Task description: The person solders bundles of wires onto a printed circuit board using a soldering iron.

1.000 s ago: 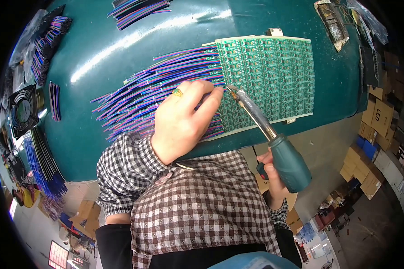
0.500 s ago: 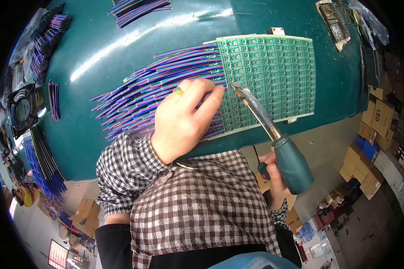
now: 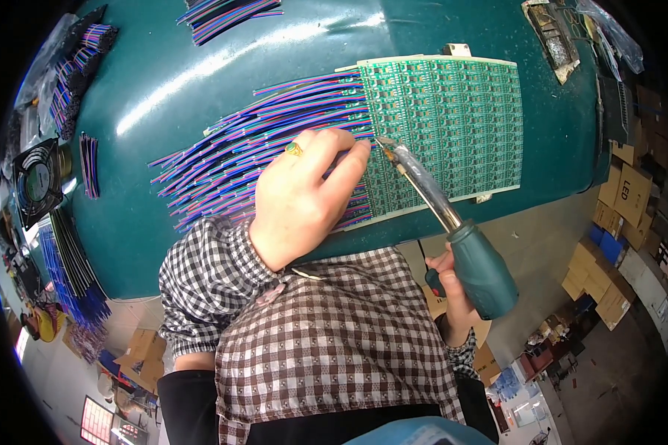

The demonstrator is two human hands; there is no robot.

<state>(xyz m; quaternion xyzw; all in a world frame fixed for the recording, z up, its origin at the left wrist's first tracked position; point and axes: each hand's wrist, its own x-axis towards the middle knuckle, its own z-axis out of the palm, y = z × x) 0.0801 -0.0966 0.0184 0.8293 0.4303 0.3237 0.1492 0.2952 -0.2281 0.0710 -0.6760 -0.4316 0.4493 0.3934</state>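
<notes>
With the left hand (image 3: 300, 200) pinning striped ribbon wires (image 3: 274, 141) at the green circuit panel's (image 3: 453, 126) edge, the right hand (image 3: 453, 285) clamps a teal-handled soldering iron (image 3: 453, 222) whose tip could burn those fingertips.

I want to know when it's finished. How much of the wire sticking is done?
Many coloured wires already lie in rows reaching the left edge of the green circuit board. Right now the left hand presses wires down while the right hand holds the soldering iron, tip at the board's edge. Unused wire bundles wait on the teal table; I can't tell which joints are finished.
</notes>
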